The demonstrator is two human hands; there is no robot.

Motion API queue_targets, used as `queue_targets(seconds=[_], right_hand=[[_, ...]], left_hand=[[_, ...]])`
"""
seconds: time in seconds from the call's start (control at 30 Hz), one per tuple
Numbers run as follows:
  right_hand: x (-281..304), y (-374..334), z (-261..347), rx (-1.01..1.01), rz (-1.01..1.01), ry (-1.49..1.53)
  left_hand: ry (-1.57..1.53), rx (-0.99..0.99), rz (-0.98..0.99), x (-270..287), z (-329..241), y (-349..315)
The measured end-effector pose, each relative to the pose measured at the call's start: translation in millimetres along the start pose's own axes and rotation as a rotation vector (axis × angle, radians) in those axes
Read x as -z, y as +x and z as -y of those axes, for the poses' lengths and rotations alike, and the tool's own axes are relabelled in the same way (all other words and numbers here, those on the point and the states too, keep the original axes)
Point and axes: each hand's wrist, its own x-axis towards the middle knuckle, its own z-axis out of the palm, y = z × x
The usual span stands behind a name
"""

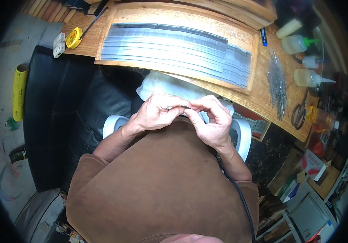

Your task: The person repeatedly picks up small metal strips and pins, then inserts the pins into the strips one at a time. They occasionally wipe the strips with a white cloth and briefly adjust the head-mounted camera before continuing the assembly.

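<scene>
1. Left hand (158, 110): thumb and fingers pinched closed on a small dark piece (185, 107), mostly hidden.
2. Right hand (211, 123): likewise pinched, the piece between both hands' fingertips.
3. Beyond the grip: metal strips (162, 46) in a wooden tray (162, 17).

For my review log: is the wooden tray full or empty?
Partly full: overlapping grey strips cover most of the wooden tray, with bare base along its far side.
</scene>
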Motion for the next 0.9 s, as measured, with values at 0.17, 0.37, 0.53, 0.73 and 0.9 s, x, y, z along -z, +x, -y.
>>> queue_targets(seconds=[0.17,0.37,0.53,0.73,0.9], right_hand=[[2.8,1.9,0.3,0.030,0.018,-0.025],[3.0,1.9,-1.0,0.049,0.030,-0.027],[3.2,2.5,0.1,0.056,0.038,-0.038],[2.2,2.8,-0.3,0.064,0.040,-0.032],[2.7,1.7,-1.9,0.062,0.037,-0.036]], left_hand=[[0.053,-0.034,-0.017,-1.4,2.0,0.2],[0.096,-0.062,-0.012,0.0,0.1,1.0],[0.089,-0.059,-0.011,0.3,-3.8,1.4],[0.095,-0.058,-0.015,1.2,-5.0,0.5],[0.084,-0.065,-0.005,2.1,-3.8,0.4]])
